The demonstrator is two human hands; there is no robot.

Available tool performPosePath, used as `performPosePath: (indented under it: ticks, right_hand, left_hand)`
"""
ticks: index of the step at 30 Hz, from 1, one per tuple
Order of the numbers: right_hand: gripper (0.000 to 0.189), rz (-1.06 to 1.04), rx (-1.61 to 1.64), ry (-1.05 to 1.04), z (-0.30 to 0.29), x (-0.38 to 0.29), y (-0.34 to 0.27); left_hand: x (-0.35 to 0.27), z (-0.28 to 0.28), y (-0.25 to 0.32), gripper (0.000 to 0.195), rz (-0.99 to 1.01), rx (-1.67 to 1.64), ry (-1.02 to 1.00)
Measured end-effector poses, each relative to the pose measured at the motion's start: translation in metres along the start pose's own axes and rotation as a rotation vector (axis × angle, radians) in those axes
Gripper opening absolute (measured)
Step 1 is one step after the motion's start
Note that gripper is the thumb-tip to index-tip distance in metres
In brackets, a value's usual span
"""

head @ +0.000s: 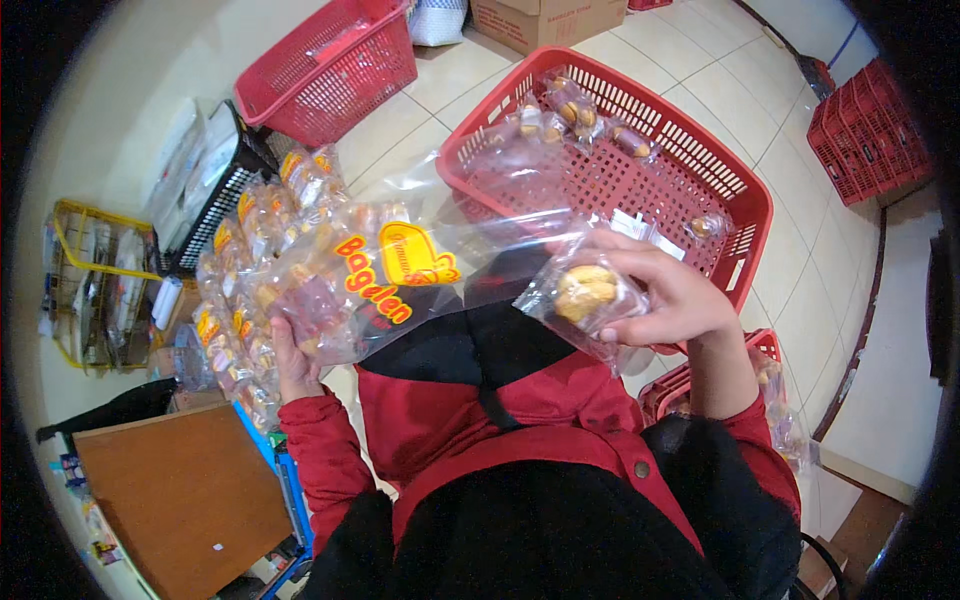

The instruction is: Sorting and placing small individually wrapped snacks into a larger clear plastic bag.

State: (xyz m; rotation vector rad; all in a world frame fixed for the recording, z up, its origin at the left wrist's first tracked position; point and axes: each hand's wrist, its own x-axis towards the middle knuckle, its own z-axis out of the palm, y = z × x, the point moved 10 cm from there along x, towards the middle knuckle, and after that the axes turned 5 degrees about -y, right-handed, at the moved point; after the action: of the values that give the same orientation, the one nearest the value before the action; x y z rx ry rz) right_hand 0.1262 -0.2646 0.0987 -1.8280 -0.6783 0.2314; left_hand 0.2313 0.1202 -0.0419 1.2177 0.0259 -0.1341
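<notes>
My left hand (295, 360) holds a large clear plastic bag (442, 292) with yellow and red print, near its filled end. Small wrapped pieces of bread lie in that end, and the rest of the bag stretches towards the red basket. In my right hand (667, 289) is a small clear packet of bread pieces (589, 294), beside the wide end of the bag. Beyond both hands stands a large red plastic basket (750, 202) with several small wrapped packets (574, 109) in it. Whether my right fingers also touch the bag I cannot tell.
Many filled printed bags (240, 330) are piled at the left. Behind them are a black basket (217, 180) with plastic bags and another red basket (330, 82). A brown board (180, 495) lies lower left. Stacked red crates (870, 135) stand far right, a cardboard box (551, 22) at the top.
</notes>
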Motion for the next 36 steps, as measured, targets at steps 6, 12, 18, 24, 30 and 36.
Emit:
performPosePath:
  ticks: [6, 12, 18, 24, 30, 36]
  right_hand:
    - [0.06, -0.159, -0.252, 0.042, 0.02, 0.004, -0.051]
    - [0.063, -0.232, -0.271, -0.076, 0.02, -0.001, -0.086]
    - [0.07, -0.132, 0.178, 0.39, -0.05, -0.034, -0.087]
    - [0.068, 0.157, 0.153, 0.631, -0.075, -0.042, -0.084]
    - [0.059, 0.095, -0.261, 0.308, -0.055, -0.019, -0.089]
    - [0.063, 0.187, -0.2, 0.281, -0.043, -0.018, -0.074]
  left_hand:
    - [-0.001, 0.022, 0.02, 0.059, 0.011, 0.171, 0.049]
    - [-0.007, 0.011, 0.006, 0.057, -0.097, 0.042, 0.128]
    - [-0.003, 0.014, -0.005, 0.057, -0.067, -0.191, -0.076]
    - [0.001, 0.008, -0.01, 0.059, -0.059, -0.187, -0.079]
    - [-0.002, 0.008, -0.01, 0.059, -0.087, -0.182, -0.064]
    - [-0.004, 0.008, -0.009, 0.054, -0.077, -0.15, -0.021]
